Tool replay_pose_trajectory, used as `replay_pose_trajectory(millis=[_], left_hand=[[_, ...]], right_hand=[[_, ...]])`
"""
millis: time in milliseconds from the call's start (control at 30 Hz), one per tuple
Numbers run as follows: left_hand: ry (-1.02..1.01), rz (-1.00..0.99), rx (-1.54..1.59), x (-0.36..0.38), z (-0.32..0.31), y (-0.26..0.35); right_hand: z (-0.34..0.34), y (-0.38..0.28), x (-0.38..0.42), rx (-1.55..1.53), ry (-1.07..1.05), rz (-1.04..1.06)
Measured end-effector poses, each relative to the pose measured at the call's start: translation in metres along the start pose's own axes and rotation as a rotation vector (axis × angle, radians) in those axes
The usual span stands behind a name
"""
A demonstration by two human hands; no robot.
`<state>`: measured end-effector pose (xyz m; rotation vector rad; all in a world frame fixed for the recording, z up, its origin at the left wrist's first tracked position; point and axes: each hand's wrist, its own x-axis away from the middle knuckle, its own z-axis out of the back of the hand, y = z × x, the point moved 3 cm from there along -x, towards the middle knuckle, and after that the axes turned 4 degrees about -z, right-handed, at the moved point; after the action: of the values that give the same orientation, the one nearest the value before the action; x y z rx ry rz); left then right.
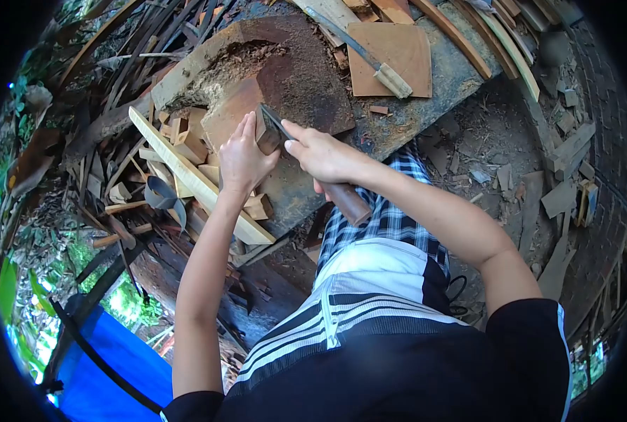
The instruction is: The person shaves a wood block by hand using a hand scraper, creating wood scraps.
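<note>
My left hand (241, 160) is closed round a small wooden block (267, 135), its fingers along the far left side. My right hand (322, 156) grips a knife by its thick brown wooden handle (350, 204). The dark knife blade (274, 121) lies against the right side of the block, pointing up and left; part of it is hidden by my fingers. Both hands are at the near edge of a large worn chopping stump (306, 77), whose top has a rough, crumbling hollow on the far left.
A long-bladed tool with a pale handle (393, 81) lies across a square wooden board (398, 53). Left of my hands are a long pale wood strip (187, 169), offcuts (190, 144) and a dark curled strip (164, 195). A blue sheet (116, 359) hangs lower left.
</note>
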<state>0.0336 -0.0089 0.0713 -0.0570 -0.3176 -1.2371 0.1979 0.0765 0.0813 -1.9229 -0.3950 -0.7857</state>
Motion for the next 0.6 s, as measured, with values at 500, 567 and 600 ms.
replay_pose_trajectory(millis=[500,567,600], left_hand=[[-0.028,-0.074,0.046,0.003,0.004,0.002],[-0.043,-0.026,0.009,0.001,0.006,0.003],[-0.036,-0.027,0.002,-0.003,0.009,0.002]], right_hand=[[-0.012,0.013,0.019,-0.094,0.042,0.026],[-0.014,0.02,-0.003,-0.148,0.043,-0.009],[-0.014,0.013,-0.005,-0.1,0.077,0.039]])
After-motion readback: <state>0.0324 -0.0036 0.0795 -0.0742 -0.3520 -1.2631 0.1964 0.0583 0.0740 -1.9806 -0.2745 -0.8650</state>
